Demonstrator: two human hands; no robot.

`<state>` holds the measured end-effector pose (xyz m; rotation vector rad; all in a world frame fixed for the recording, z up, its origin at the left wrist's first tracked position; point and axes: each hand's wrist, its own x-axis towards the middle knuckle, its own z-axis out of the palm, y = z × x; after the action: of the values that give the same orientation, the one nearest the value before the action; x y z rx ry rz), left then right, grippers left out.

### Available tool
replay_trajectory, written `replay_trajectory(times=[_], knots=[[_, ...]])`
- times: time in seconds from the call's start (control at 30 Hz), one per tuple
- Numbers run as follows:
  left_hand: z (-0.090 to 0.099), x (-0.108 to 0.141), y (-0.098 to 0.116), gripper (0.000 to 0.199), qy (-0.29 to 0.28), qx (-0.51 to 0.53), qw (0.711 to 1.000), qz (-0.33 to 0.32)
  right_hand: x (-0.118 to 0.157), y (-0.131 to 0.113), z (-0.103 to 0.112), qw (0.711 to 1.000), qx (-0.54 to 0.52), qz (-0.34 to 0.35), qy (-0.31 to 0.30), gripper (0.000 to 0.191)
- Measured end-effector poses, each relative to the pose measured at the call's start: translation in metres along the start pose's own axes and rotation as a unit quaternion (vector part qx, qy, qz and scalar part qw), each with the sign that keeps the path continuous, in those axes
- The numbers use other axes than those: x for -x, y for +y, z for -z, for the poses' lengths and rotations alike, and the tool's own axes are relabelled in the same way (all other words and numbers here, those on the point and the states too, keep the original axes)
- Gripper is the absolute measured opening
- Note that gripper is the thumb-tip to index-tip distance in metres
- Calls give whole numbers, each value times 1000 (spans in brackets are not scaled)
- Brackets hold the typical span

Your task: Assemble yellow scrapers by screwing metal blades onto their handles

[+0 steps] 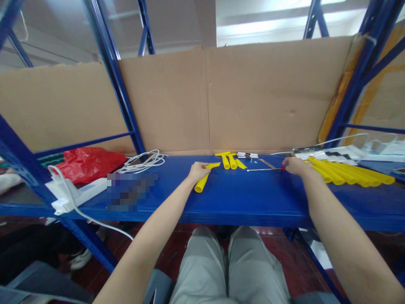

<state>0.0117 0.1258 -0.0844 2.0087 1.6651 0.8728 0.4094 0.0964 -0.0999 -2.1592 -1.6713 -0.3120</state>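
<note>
My left hand [198, 172] is closed around a yellow plastic piece [201, 184], a tube with a flat crosspiece at its top, tilted above the blue shelf. At the right, my right hand [295, 166] is closed on the red handle of a screwdriver [264, 169], whose long thin shaft points left along the shelf. Two similar yellow T-shaped pieces [225, 161] lie between my hands, with a smaller yellow piece [241, 164] beside them. A thin metal strip [267, 163] and a few tiny parts [253, 161] are near the screwdriver.
Several yellow tubes [351, 172] lie in a row at the right. Black-and-white items [247, 155] rest against the cardboard back [268, 97]. To the left are a white power strip [85, 194], a coiled white cable [147, 160] and a red plastic bag [90, 164]. Blue posts [117, 84] frame the shelf [247, 198].
</note>
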Motion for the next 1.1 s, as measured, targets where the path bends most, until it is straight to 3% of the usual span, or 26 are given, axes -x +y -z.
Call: replay_trajectory(times=[0.17,0.37,0.5,0.73,1.1], knots=[[-7,-11,-4,44,6,43,999,20,9,-26,17,998,26,-51,-28,30],[11,-3,-4,38,86,-59,990,-94,16,-41,27,999,17,-43,-9,33],[20,5,0,35,62,-48,991,-110,20,-49,31,999,10,-32,-6,32],[15,3,-4,35,28,-41,990,-131,22,-54,35,1000,16,-10,-8,29],[17,8,2,34,21,-50,990,-133,20,-64,29,999,7,-37,24,34]])
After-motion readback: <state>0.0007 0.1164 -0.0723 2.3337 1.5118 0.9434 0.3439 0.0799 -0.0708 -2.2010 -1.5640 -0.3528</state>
